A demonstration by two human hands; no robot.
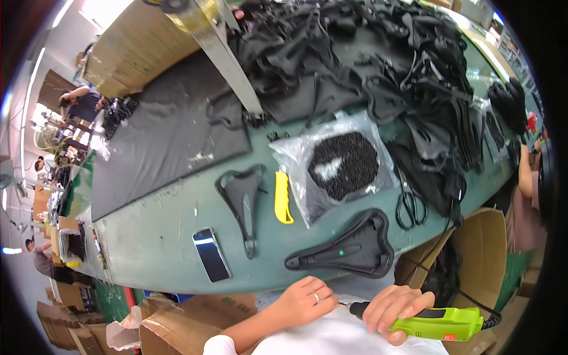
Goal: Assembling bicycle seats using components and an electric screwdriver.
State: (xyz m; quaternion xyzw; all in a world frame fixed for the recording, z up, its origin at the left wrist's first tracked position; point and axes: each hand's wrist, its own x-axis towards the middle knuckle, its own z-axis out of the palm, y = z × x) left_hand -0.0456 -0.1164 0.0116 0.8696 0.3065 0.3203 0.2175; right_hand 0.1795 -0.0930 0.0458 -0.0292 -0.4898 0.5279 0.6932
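Observation:
My right hand (390, 310) is wrapped around a lime-green electric screwdriver (449, 324) with a black nose and a cord at its back end. Its thin tip points left, toward my left hand (305, 302). That hand wears a ring, and its fingers are curled closed by the tip; what they hold, if anything, is hidden. Just beyond both hands, a black bicycle saddle (349, 245) lies underside up near the table's front edge, a small green dot on it. Farther left rests a slimmer black saddle part (239, 198).
A yellow-handled cutter (282, 201), a phone (211, 254) and black scissors (409, 207) lie on the green table (154, 248). Small black pieces fill a clear bag (349, 160). Black covers (355, 65) heap up behind. Cardboard boxes (482, 254) stand below, and other people are farther off.

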